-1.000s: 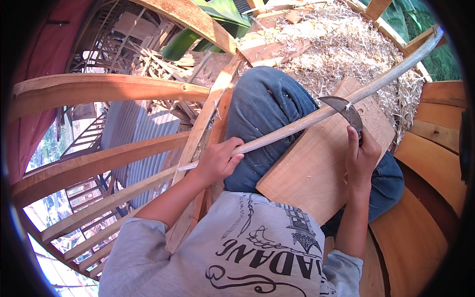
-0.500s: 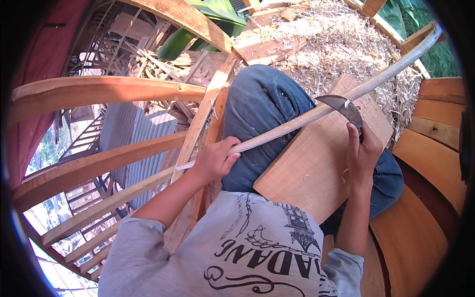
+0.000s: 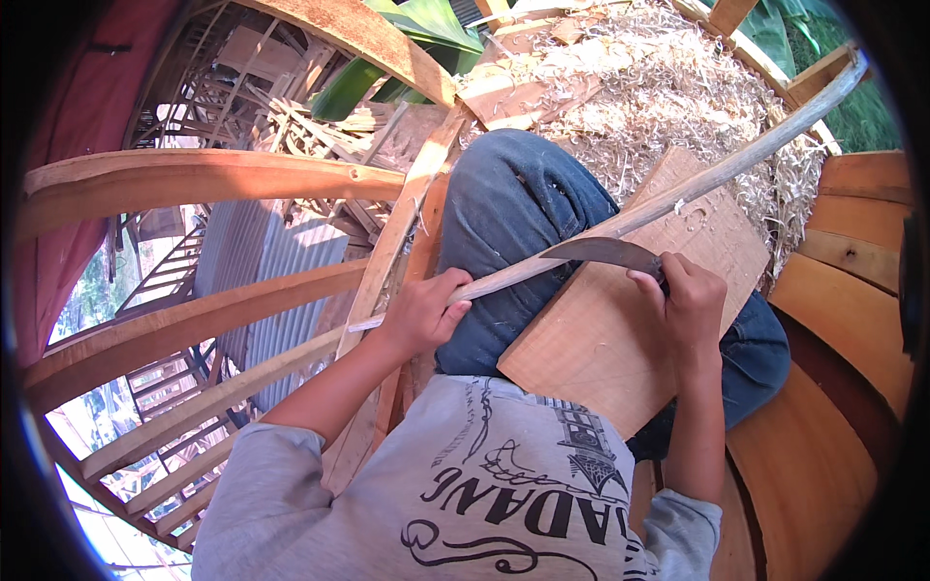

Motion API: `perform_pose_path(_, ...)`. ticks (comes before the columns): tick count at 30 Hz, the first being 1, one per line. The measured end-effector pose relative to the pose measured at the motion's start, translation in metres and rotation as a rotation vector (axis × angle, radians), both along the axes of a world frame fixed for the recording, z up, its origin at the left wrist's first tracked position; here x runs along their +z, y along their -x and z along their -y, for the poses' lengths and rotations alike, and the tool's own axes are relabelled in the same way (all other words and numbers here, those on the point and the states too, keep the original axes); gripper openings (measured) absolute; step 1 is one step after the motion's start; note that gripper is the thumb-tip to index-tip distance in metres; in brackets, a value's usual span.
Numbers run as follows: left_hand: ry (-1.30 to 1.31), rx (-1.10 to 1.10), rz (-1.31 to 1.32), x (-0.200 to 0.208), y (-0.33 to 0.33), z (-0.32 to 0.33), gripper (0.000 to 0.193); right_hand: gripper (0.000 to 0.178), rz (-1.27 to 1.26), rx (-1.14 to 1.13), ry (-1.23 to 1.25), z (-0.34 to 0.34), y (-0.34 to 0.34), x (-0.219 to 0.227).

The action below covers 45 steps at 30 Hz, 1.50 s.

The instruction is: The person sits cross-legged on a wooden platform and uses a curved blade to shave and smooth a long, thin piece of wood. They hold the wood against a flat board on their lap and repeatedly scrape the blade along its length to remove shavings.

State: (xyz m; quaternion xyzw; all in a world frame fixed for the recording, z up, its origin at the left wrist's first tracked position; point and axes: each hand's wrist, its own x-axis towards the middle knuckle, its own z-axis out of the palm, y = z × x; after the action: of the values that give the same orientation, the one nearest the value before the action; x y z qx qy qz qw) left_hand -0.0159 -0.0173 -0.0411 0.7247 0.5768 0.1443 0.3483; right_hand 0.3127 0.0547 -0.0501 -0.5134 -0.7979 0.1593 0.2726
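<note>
Your left hand is wrapped shut around the near end of the long wooden stick, fingers curled over the top and the thumb tucked beneath, so the grip is full and closed. From that fist the stick runs up and to the right, crossing above the flat wooden board that rests on your lap, and its far end reaches out over the heap of wood shavings beyond the board. A short, thin tail of the stick pokes out on the left of your fist, away from the board.

Your right hand sits over the board's middle, fingers clenched on the handle of the curved blade. The handle itself is hidden inside the fist. The blade points left from that hand, its tip lying against the underside of the stick, above the board and beside your jeans-clad knee.

So the stick's long axis lies diagonal to the board, low at the left and high at the right. The blade meets it between your two hands, nearer the right hand than the left. Curved wooden ribs stand well to the left of the board.
</note>
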Motion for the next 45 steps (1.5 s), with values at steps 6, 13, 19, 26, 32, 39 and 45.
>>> perform_pose_path(6, 0.027, 0.025, -0.011, 0.003, -0.003, 0.001, 0.024, 0.037, -0.113, -0.272, 0.196, -0.001, -0.003, 0.0)
perform_pose_path(13, 0.039, 0.021, -0.018, 0.004, -0.004, 0.001, 0.024, 0.035, -0.169, -0.358, 0.242, -0.008, -0.008, 0.003)
perform_pose_path(19, -0.052, 0.011, -0.026, -0.003, -0.001, 0.004, 0.024, 0.035, -0.139, -0.196, 0.183, -0.008, -0.006, 0.002)
perform_pose_path(26, -0.033, 0.016, -0.025, -0.002, -0.004, 0.003, 0.022, 0.034, 0.043, -0.015, 0.067, -0.003, 0.004, 0.009)
perform_pose_path(32, 0.006, 0.021, -0.027, 0.003, -0.005, 0.0, 0.024, 0.033, -0.188, -0.326, 0.263, -0.007, 0.001, 0.006)
perform_pose_path(39, -0.016, 0.033, -0.03, -0.001, -0.005, 0.005, 0.025, 0.036, -0.079, -0.325, 0.175, -0.013, -0.007, 0.006)
perform_pose_path(45, -0.049, 0.019, -0.018, -0.002, -0.003, 0.002, 0.024, 0.038, -0.06, -0.142, 0.023, -0.005, 0.007, 0.005)
